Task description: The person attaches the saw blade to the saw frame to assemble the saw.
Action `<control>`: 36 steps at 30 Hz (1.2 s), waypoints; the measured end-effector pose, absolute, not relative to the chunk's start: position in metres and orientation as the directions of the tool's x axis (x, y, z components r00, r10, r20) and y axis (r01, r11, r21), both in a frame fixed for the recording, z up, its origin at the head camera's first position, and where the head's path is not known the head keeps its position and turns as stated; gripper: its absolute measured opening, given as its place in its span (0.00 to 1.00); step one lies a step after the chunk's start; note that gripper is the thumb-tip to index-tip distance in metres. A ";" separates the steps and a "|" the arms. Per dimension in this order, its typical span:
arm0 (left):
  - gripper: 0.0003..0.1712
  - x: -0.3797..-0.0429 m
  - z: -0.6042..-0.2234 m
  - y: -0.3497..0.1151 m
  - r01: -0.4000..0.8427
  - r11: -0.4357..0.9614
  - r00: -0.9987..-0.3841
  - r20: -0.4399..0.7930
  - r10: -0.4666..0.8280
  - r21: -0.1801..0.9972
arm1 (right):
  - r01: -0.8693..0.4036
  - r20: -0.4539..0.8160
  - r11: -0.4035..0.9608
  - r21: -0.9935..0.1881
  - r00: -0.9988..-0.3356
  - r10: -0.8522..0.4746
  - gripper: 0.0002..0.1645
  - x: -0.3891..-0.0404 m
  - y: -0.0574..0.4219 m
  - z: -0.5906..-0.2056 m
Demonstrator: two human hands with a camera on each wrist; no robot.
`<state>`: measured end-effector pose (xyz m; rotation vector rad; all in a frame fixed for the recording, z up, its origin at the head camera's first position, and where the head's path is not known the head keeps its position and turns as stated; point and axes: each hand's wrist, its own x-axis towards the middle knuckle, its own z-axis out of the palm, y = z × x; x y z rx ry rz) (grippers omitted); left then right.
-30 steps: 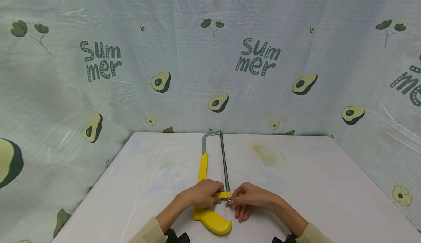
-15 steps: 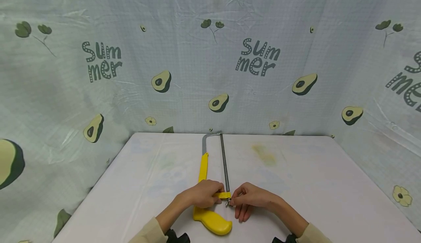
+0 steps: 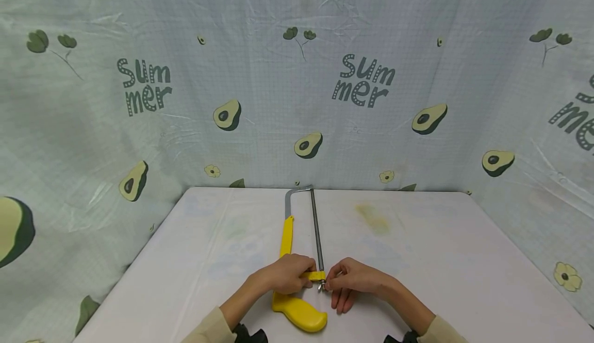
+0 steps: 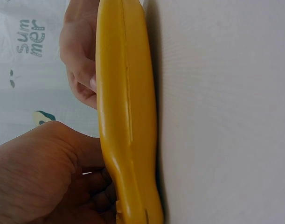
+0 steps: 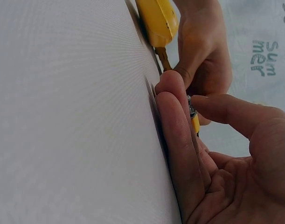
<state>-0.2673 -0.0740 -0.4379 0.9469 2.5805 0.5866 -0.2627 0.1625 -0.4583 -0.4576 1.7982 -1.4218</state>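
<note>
A hacksaw with a yellow and grey frame lies on the table, handle towards me. Its dark blade side runs along the right. My left hand grips the yellow frame just beyond the handle, its fingers at the short yellow arm. At the near end of that arm sits a small metal wing nut, pinched at its right side by the thumb and index finger of my right hand. In the left wrist view the yellow handle hides part of the right hand.
The white table extends to both sides of the saw. A printed sheet with avocados hangs behind it and along the sides. The saw's far end lies close to the table's back edge.
The wing nut's angle differs slightly, and the right fingertips have shifted a little on it. The left hand and the hacksaw stay in place.
</note>
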 end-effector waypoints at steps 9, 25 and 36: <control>0.05 -0.269 -0.438 -0.074 0.537 0.694 -0.723 -0.162 0.672 0.481 | 0.184 -0.355 0.312 -0.932 -0.639 -0.682 0.14 -0.262 0.161 -0.457; 0.05 -0.268 -0.435 -0.074 0.520 0.696 -0.728 -0.170 0.665 0.495 | 0.187 -0.351 0.305 -0.934 -0.643 -0.680 0.11 -0.263 0.161 -0.458; 0.06 -0.268 -0.436 -0.074 0.539 0.693 -0.722 -0.162 0.673 0.478 | 0.181 -0.335 0.288 -0.940 -0.640 -0.692 0.10 -0.264 0.161 -0.460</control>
